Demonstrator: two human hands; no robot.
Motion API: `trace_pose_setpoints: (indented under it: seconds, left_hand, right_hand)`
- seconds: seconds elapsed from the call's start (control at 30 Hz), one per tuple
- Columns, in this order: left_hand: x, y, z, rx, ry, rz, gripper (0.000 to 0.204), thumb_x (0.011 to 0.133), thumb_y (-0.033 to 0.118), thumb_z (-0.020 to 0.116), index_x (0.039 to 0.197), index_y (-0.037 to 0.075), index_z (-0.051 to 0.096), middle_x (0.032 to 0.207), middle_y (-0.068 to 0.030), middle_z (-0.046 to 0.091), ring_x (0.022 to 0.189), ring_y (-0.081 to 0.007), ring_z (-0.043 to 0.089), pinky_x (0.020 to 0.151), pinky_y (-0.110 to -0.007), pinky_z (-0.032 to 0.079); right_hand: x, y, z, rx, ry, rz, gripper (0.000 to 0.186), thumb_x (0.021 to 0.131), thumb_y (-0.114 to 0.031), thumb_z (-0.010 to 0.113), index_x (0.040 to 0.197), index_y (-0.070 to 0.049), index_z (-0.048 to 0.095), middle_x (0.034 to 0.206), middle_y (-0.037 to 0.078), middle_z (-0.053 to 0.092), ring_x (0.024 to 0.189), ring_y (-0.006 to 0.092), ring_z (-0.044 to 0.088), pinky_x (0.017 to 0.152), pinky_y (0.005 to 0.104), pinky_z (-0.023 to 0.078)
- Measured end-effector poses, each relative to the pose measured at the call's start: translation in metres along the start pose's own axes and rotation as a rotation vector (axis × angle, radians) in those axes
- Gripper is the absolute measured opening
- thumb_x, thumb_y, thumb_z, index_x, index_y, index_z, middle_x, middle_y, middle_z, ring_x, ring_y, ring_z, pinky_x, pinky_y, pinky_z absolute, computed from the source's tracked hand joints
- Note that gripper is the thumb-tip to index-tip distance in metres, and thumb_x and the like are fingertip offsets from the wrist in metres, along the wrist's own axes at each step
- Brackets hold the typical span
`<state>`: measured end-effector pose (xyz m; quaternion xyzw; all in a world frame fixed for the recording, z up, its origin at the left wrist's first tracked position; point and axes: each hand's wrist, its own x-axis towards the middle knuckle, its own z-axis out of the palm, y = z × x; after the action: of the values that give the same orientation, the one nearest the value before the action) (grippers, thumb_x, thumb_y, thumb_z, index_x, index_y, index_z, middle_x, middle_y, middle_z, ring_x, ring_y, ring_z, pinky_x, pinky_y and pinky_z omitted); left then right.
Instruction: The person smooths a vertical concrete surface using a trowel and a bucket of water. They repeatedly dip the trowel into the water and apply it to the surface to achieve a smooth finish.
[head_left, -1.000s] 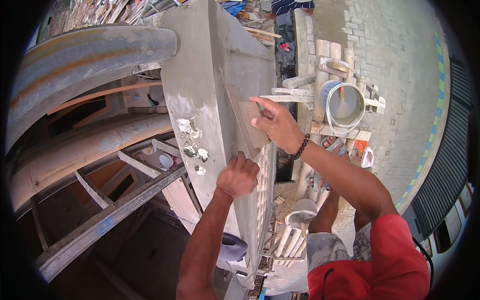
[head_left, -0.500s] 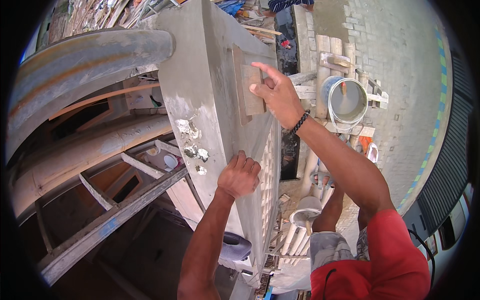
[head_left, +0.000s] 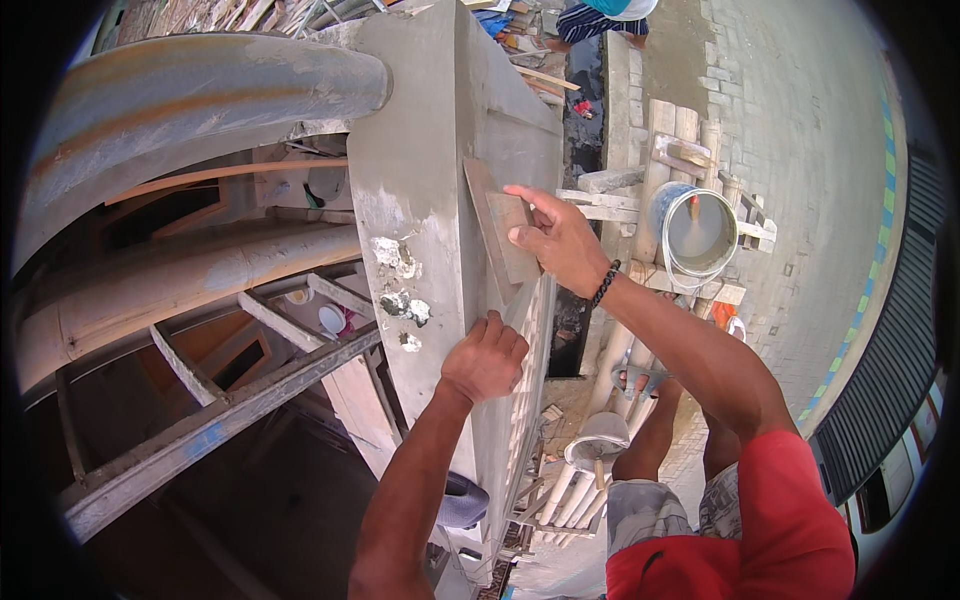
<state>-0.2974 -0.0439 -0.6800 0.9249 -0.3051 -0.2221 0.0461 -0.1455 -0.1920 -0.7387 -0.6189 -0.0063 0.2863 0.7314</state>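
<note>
Right hand flat on float

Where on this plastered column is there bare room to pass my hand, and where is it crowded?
Bare plaster lies on the column top face, between the big pipe and the wooden float under the right hand. Crowded lower: chipped patches, then the left hand gripping the edge.
</note>
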Motion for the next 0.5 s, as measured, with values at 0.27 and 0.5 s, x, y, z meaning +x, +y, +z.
trace_pose_setpoints:
  seconds: [0.27, 0.5]
  left_hand:
    - [0.000, -0.001, -0.001, 0.012, 0.009, 0.012, 0.029, 0.067, 0.026, 0.064, 0.088, 0.005, 0.063, 0.087, -0.0118, 0.060, 0.102, -0.0366, 0.058, 0.087, -0.043, 0.049]
    - [-0.004, 0.001, 0.000, -0.013, 0.011, -0.014, 0.028, 0.068, 0.026, 0.063, 0.085, 0.004, 0.064, 0.085, -0.0138, 0.062, 0.103, -0.0378, 0.058, 0.086, -0.043, 0.049]
  right_hand:
    - [0.103, -0.046, -0.051, 0.182, 0.156, -0.020, 0.056, 0.083, -0.013, 0.065, 0.137, -0.006, 0.049, 0.085, 0.004, 0.063, 0.071, 0.0097, 0.055, 0.063, 0.0252, 0.045]
    - [0.049, -0.033, -0.002, 0.110, -0.014, 0.174, 0.054, 0.086, -0.012, 0.063, 0.137, -0.003, 0.048, 0.090, 0.007, 0.062, 0.076, 0.0109, 0.054, 0.065, 0.0266, 0.046]
